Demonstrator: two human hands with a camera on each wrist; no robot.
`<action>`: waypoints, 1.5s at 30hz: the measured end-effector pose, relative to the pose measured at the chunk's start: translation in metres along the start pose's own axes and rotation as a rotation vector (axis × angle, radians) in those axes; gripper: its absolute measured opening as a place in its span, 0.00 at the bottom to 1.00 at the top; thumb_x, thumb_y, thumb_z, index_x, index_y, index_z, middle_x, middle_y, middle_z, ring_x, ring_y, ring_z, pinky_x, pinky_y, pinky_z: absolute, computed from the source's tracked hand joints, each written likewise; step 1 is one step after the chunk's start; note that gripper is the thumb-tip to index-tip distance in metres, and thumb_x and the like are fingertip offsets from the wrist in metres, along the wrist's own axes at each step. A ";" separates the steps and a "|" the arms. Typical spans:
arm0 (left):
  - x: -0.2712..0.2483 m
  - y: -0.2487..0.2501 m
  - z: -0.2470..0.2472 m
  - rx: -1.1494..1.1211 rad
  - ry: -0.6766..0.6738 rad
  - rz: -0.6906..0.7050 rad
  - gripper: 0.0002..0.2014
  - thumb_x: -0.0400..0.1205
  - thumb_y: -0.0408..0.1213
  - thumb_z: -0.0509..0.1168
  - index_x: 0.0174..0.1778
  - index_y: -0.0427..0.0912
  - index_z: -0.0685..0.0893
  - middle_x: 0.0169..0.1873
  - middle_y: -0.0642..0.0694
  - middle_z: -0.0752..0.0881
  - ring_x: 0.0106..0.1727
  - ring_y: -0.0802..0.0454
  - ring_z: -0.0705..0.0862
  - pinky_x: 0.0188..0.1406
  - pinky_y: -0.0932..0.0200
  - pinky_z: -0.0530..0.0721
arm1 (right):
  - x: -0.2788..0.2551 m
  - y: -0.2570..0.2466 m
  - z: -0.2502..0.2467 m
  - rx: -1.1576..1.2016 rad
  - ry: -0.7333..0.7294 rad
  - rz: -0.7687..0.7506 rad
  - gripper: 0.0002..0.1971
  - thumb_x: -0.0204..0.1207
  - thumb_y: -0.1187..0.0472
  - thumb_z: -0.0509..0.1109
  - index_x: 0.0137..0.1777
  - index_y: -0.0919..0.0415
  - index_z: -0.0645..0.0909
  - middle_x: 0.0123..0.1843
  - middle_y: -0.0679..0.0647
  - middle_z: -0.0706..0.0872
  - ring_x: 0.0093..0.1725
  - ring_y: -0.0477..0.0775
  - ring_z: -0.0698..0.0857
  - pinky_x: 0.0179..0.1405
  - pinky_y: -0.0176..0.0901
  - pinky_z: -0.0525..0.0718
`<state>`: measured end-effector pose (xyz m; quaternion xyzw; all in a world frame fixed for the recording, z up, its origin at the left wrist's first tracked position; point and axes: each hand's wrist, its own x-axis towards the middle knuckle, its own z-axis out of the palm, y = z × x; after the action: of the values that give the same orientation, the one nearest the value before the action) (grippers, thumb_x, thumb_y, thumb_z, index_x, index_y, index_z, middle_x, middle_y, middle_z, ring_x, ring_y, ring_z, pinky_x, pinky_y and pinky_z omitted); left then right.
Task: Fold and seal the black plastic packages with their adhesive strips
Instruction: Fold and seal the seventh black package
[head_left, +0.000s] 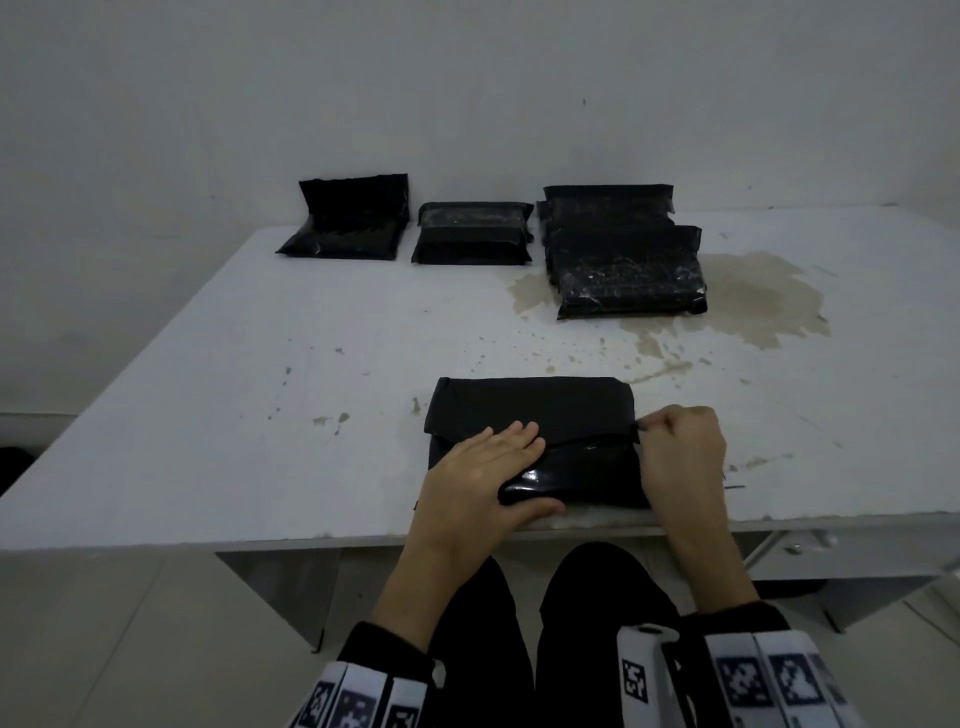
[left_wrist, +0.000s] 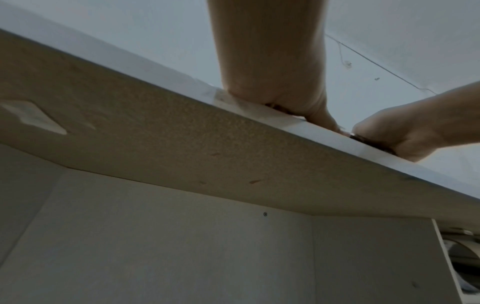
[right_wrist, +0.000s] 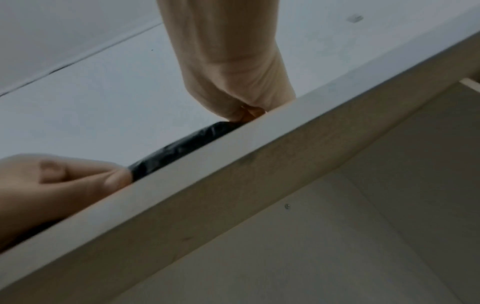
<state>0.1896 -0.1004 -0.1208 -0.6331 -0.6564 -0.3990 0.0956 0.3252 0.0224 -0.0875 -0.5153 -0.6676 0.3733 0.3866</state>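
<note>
While a black plastic package (head_left: 535, 415) lies at the near edge of the white tabletop (head_left: 260, 415), it is held down by the left hand (head_left: 483, 478), whose straight fingers are laid flat across the folded flap with the thumb along the glossy near side. At the package's right edge a thin black adhesive strip (head_left: 592, 441) is pinched between the thumb and curled fingers of the right hand (head_left: 680, 452), the strip being stretched along the flap's edge toward the left hand. From the right wrist view only a crinkled sliver of the package is seen above the tabletop's front edge, between the two hands. Along the far side of the tabletop, near the wall, a package with its flap standing up (head_left: 345, 218) is seen on the left, a folded package (head_left: 472, 234) beside it, and a stack of packages (head_left: 623, 254) on the right, set over a brownish stain (head_left: 763, 296)
</note>
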 end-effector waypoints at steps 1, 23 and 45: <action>0.000 0.000 0.000 0.004 0.000 0.001 0.28 0.69 0.57 0.66 0.56 0.38 0.87 0.58 0.46 0.86 0.65 0.58 0.78 0.71 0.65 0.66 | 0.005 -0.003 -0.005 -0.011 0.007 0.007 0.12 0.79 0.73 0.53 0.52 0.73 0.79 0.52 0.59 0.75 0.37 0.48 0.72 0.25 0.24 0.70; 0.002 0.004 -0.006 0.014 -0.101 -0.028 0.28 0.70 0.57 0.65 0.57 0.39 0.87 0.58 0.46 0.86 0.62 0.56 0.82 0.68 0.63 0.68 | -0.023 -0.008 0.019 -0.246 -0.131 -0.710 0.11 0.69 0.69 0.70 0.50 0.66 0.88 0.51 0.60 0.90 0.52 0.60 0.87 0.55 0.47 0.80; 0.044 -0.018 -0.040 0.288 -0.143 0.218 0.13 0.74 0.37 0.59 0.37 0.43 0.90 0.31 0.50 0.86 0.31 0.51 0.84 0.19 0.64 0.78 | -0.023 0.003 0.021 -0.044 -0.156 -0.628 0.12 0.66 0.71 0.77 0.49 0.61 0.89 0.48 0.52 0.91 0.50 0.49 0.87 0.51 0.37 0.81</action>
<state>0.1507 -0.0904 -0.0739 -0.7067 -0.6395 -0.2424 0.1810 0.3114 -0.0014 -0.1018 -0.2622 -0.8296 0.2595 0.4192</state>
